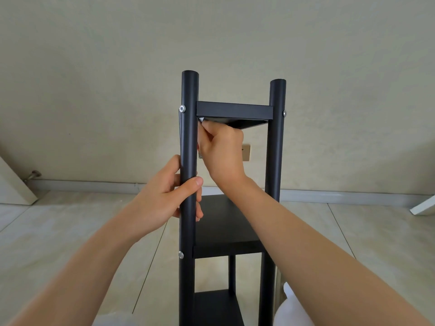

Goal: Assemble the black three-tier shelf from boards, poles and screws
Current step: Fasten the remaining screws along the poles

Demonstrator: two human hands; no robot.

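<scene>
The black shelf stands upright on the tiled floor, in front of a beige wall. Its bottom part is cut off by the lower edge of the picture. Three boards are visible: the top board, the middle board and the lowest board, which is seen only partly.

The left hand grips the near left pole, with fingers and thumb curled around it between the top and middle boards. The right hand reaches under the top board, at the corner just beside that pole. Its fingers pinch something small and white; what this thing is, I cannot tell, because the fingers hide most of it.

Silver screw heads show on the left pole near the top and near the middle board, and one on the right pole. A back pole is seen only below the middle board. A gold wall plate is half hidden behind the right hand.
</scene>
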